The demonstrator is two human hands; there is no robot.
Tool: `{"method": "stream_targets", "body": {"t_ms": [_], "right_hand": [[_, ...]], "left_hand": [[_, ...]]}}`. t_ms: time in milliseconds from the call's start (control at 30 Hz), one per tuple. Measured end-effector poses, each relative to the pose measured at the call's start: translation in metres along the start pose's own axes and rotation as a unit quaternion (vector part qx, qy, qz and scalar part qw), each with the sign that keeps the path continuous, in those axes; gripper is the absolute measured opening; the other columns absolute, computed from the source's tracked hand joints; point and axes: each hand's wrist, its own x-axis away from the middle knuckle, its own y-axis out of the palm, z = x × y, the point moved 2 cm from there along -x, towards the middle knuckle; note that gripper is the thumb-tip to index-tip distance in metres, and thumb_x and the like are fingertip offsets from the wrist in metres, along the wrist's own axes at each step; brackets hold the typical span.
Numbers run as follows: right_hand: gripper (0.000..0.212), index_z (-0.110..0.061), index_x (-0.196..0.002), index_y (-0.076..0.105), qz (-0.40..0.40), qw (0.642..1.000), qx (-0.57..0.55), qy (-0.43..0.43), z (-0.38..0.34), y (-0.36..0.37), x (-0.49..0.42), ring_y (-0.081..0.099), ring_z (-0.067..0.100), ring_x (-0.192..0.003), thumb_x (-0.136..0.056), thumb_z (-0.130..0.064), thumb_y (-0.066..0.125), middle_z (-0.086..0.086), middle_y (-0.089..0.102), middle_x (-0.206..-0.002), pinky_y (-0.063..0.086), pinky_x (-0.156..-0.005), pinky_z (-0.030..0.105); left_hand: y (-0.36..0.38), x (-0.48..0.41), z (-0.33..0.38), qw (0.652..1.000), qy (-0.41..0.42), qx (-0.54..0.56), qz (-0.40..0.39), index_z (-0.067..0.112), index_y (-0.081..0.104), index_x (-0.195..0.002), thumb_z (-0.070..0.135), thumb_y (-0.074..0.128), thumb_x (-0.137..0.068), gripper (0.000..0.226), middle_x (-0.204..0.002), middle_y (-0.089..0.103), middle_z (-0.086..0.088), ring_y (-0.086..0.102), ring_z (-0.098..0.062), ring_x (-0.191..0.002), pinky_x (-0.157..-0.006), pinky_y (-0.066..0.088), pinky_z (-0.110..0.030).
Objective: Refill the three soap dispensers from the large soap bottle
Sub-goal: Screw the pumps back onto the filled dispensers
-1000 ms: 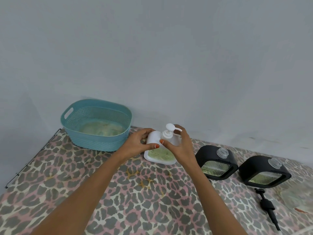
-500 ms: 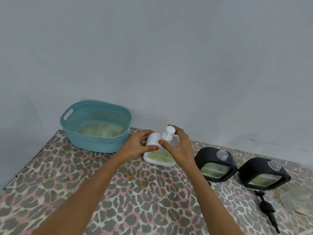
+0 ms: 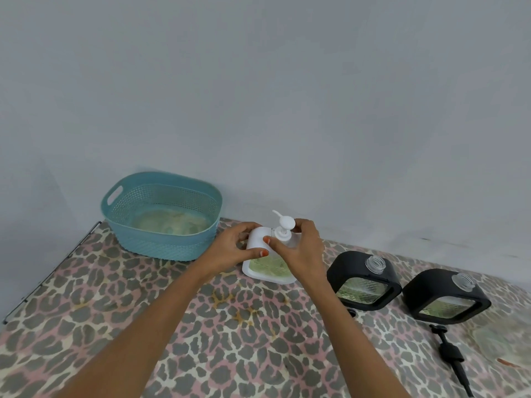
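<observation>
White dispenser [image 3: 268, 268] stands on the leopard-print surface [image 3: 230, 326], mid view, greenish soap showing through its front window. Your left hand [image 3: 232, 248] grips its upper left corner, thumb across the front, fingers wrapped behind. Your right hand [image 3: 298, 251] is clenched round the white pump [image 3: 284, 225] at the neck: thumb at the collar, fingers curled behind the pump head. The nozzle points up-left, toward the wall. The pump sits upright on the dispenser; your hand covers the joint, so can't tell whether it is seated fully.

To the right, apart from it, stands the first black dispenser [image 3: 363, 278]. The second black dispenser [image 3: 445, 297] is just beside that, further right. Each has a clear threaded neck exposed on top and a greenish window in front. A loose black pump [image 3: 452, 354] lies flat on the surface in front of the second one, near the right edge.

Left of the white dispenser, close to your left hand, the teal basket [image 3: 161, 245] sits against the wall. Its contents are pale and blurred, can't tell what.
</observation>
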Motion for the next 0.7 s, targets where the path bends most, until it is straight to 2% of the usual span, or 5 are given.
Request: {"method": "stream_targets", "body": {"t_ms": [167,233,467,600,700], "right_hand": [[0.047,-0.019,-0.126,0.051,-0.146,0.989,-0.02,0.007,-0.002,-0.022,0.002,0.043,0.007,-0.117,-0.082,-0.023,0.067,-0.009,0.051,-0.127,0.034,-0.101,0.029],[0.039,-0.016,-0.122,0.057,-0.163,0.986,-0.044,0.008,-0.003,-0.029,0.002,0.047,0.004,-0.111,-0.083,-0.017,0.065,-0.007,0.056,-0.123,0.037,-0.097,0.025],[0.043,-0.019,-0.1,0.047,-0.004,1.0,-0.026,0.006,-0.002,-0.008,0.0,0.049,0.009,-0.089,-0.07,-0.022,0.078,-0.007,0.052,-0.095,0.037,-0.068,0.007],[0.052,-0.018,-0.114,0.047,-0.027,1.0,-0.008,0.001,-0.002,-0.005,0.001,0.044,0.011,-0.103,-0.072,-0.028,0.076,-0.006,0.048,-0.108,0.032,-0.083,0.022],[0.05,-0.021,-0.126,0.049,-0.124,0.992,-0.02,0.009,0.001,-0.016,0.001,0.043,0.011,-0.117,-0.08,-0.025,0.069,-0.008,0.05,-0.122,0.033,-0.096,0.027]], "left_hand": [[-0.001,0.0,-0.002,1.0,-0.005,-0.006,0.004,0.034,0.053,-0.11,0.063,0.079,-0.043,0.077,-0.122,0.057,0.005,0.054,-0.015,-0.117,-0.096,0.048,-0.034],[-0.001,0.0,-0.003,1.0,-0.008,-0.004,0.001,0.035,0.053,-0.11,0.066,0.078,-0.039,0.082,-0.124,0.056,0.004,0.053,-0.015,-0.117,-0.098,0.047,-0.036],[0.0,0.0,-0.003,1.0,-0.01,-0.004,0.001,0.035,0.053,-0.109,0.056,0.079,-0.044,0.073,-0.121,0.058,0.007,0.055,-0.013,-0.114,-0.096,0.049,-0.035],[0.0,0.0,-0.001,1.0,-0.006,-0.002,0.001,0.036,0.053,-0.105,0.036,0.082,-0.058,0.055,-0.117,0.059,0.005,0.056,-0.016,-0.114,-0.096,0.049,-0.038],[-0.001,-0.001,-0.003,1.0,-0.013,-0.007,0.008,0.034,0.052,-0.11,0.047,0.08,-0.049,0.068,-0.122,0.057,0.002,0.054,-0.015,-0.115,-0.099,0.047,-0.04]]}}
